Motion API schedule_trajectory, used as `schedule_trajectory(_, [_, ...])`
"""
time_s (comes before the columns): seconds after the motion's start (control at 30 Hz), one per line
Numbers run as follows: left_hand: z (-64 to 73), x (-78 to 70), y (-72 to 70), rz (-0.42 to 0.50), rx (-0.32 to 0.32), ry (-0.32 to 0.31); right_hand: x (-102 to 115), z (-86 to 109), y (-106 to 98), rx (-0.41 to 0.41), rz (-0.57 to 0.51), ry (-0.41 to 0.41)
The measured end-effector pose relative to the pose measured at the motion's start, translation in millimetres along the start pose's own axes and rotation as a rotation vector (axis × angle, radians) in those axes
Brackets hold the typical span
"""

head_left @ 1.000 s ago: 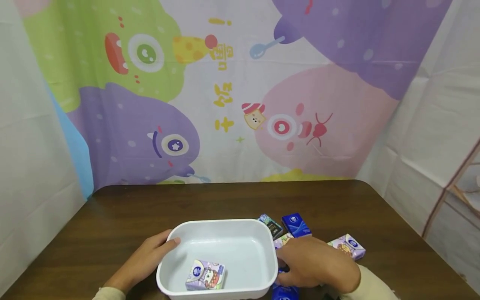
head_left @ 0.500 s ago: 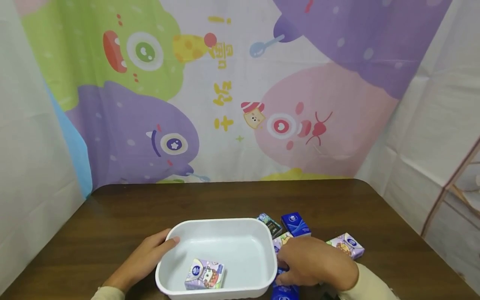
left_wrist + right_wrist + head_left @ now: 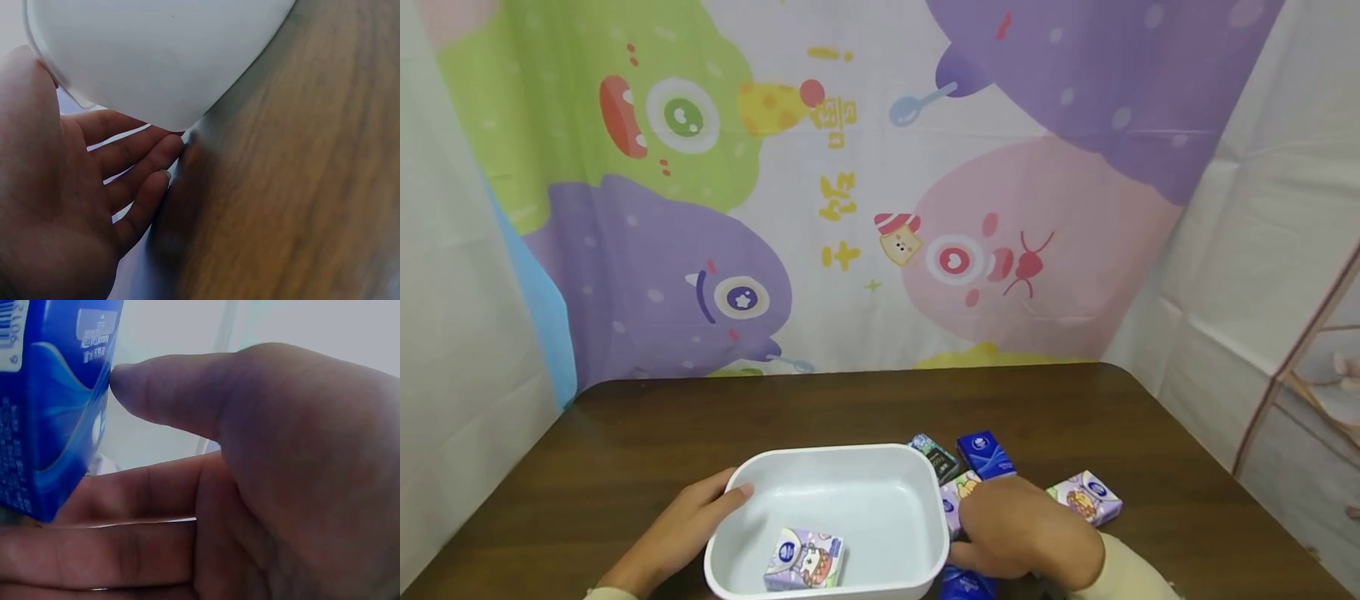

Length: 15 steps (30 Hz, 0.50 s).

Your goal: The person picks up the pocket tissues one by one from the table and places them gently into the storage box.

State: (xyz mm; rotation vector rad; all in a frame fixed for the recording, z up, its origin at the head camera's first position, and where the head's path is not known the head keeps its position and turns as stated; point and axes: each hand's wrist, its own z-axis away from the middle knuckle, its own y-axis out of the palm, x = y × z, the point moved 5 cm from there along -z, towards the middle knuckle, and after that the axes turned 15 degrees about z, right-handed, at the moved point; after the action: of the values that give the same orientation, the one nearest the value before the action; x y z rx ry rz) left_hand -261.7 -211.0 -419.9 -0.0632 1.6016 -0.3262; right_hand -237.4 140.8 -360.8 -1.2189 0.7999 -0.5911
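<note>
Pinching a blue packet (image 3: 59, 419), upper left of the right-wrist view, in the fingers (image 3: 137, 494) of the right hand (image 3: 1026, 529); gripping a white tub (image 3: 880, 508), head view's lower centre, with the left hand (image 3: 688, 518).

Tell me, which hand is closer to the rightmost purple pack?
Right. The right hand is just left of that purple pack; the left hand is across at the left rim of the white tub.

Head view: above and behind left grip (image 3: 691, 523) and right grip (image 3: 1022, 529), facing forward and down across the table (image 3: 850, 412). Wrist views: close range, each facing its own grip. Head and left-wrist views share the white basin (image 3: 880, 508) beside left grip.
</note>
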Motion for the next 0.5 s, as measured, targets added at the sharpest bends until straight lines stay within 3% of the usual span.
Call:
schedule_trajectory(0.2, [1.5,2.6,1.5,0.014,0.010,-0.008,1.5,-1.6,4.6,0.044,-0.006,-0.004])
schedule_trajectory(0.5, [1.6,-1.0,-0.6,-0.019,-0.011,-0.005,-2.1,-3.8,3.3,0.009,-0.077,-0.036])
